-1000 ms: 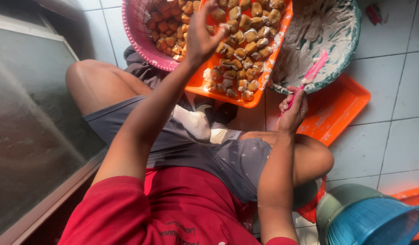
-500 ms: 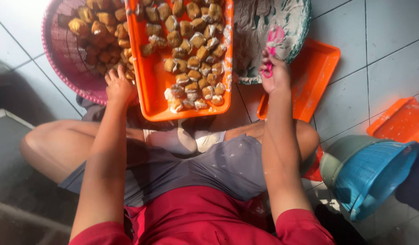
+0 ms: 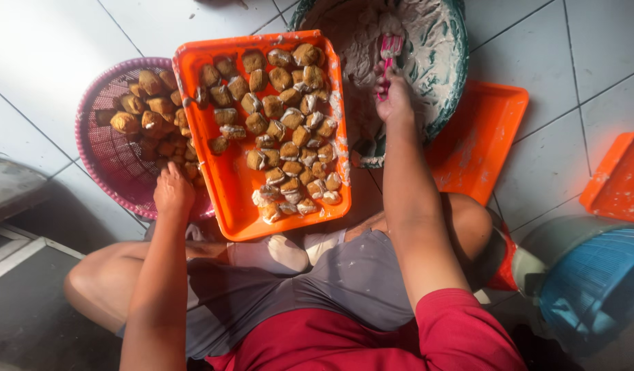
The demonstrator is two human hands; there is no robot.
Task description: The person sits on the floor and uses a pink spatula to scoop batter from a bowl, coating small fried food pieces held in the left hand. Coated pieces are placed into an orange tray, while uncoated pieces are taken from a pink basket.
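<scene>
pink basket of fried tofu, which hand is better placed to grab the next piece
Left. The left hand already rests at the pink basket beside the fried tofu pieces, while the right hand grips a pink fork in the batter bowl.

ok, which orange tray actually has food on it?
The orange tray between the pink basket and green basin; the other two orange trays are bare.

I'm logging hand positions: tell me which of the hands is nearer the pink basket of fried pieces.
Left. The left hand rests at the pink basket's near rim, touching it. The right hand is across the orange tray, holding a pink fork in the batter bowl.
</scene>
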